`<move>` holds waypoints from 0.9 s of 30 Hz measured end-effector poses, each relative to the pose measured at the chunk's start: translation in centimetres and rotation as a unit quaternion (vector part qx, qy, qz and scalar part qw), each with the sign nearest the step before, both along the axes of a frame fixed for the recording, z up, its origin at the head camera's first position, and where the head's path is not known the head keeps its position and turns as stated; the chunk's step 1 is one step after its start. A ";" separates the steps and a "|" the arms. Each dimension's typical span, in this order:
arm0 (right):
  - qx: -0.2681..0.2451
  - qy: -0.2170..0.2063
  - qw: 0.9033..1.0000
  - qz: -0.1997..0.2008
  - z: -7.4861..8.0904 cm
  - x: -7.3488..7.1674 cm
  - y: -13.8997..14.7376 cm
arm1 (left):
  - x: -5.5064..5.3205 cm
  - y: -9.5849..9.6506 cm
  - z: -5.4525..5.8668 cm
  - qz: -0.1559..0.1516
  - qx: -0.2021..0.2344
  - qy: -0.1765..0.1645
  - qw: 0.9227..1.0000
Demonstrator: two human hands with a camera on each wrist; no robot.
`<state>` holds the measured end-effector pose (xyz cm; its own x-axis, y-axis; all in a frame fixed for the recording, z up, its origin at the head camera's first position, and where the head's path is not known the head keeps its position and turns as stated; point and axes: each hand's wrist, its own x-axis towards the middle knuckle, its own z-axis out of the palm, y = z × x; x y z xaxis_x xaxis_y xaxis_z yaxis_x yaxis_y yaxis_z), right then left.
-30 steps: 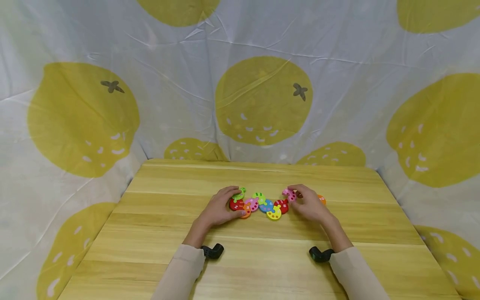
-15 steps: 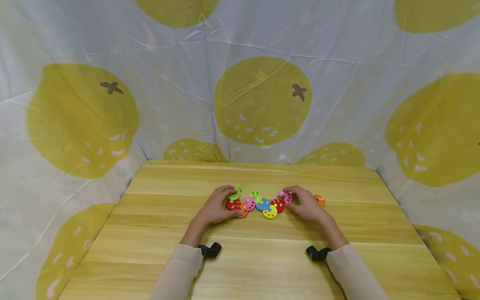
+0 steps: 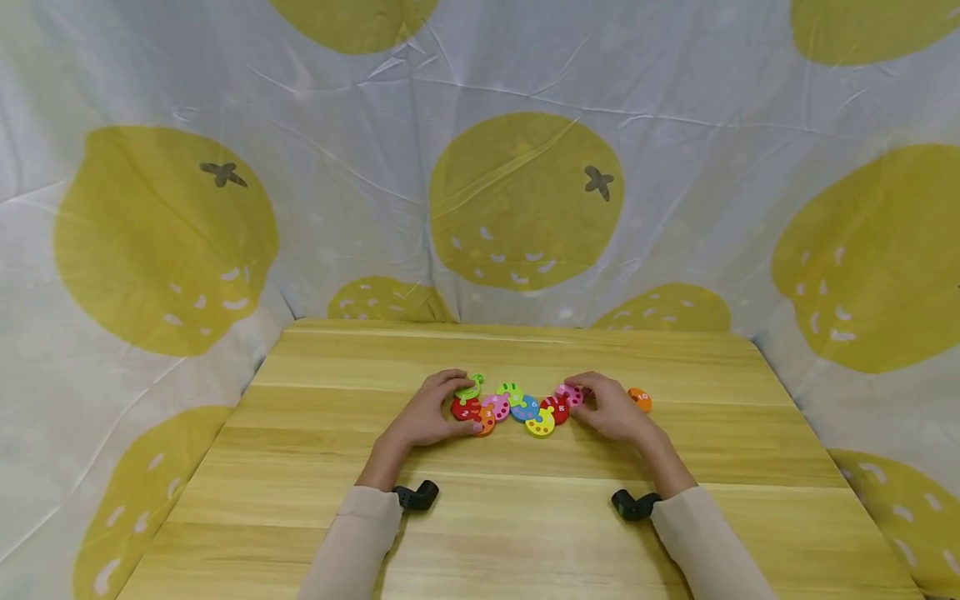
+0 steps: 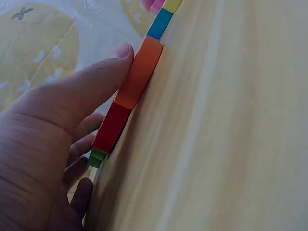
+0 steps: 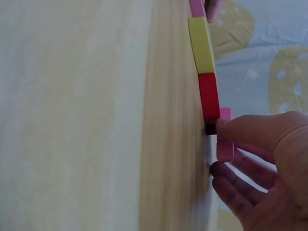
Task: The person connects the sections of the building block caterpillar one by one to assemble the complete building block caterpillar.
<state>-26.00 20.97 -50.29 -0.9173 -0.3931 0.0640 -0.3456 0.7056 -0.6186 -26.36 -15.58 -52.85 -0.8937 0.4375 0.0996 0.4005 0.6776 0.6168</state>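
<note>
A chain of numbered wooden caterpillar puzzle pieces lies across the table. My left hand (image 3: 429,414) spans its left end, thumb on the orange piece (image 4: 140,74) and fingers at the green head piece (image 3: 471,390). The red 2 piece (image 3: 465,409) lies between them. In my right hand (image 3: 617,410), thumb and fingers pinch the pink piece (image 3: 569,395) at the chain's right end. It overlaps or touches the red 8 piece (image 5: 210,97) and sits slightly raised above it in the right wrist view. Pink, green, blue (image 3: 525,408) and yellow (image 3: 540,423) pieces make up the middle.
A loose orange piece marked 10 (image 3: 640,400) lies just right of my right hand. Black wrist devices (image 3: 417,496) sit at both cuffs. The wooden table (image 3: 517,533) ends at a lemon-print curtain (image 3: 360,208) behind.
The pink piece has moved slightly left and down against the red 8 piece with my right hand. The chain and left hand shifted slightly left, and the orange 10 piece became more visible.
</note>
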 end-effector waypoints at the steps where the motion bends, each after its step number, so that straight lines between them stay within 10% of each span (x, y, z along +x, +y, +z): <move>1: 0.002 -0.001 1.000 0.000 0.0 0.0 -0.1 | 0.0 -0.1 0.0 -0.001 0.001 -0.002 1.000; 27: 0.012 -0.008 1.000 0.000 -0.3 0.1 0.1 | -0.2 -1.7 0.3 0.014 0.038 -0.020 0.999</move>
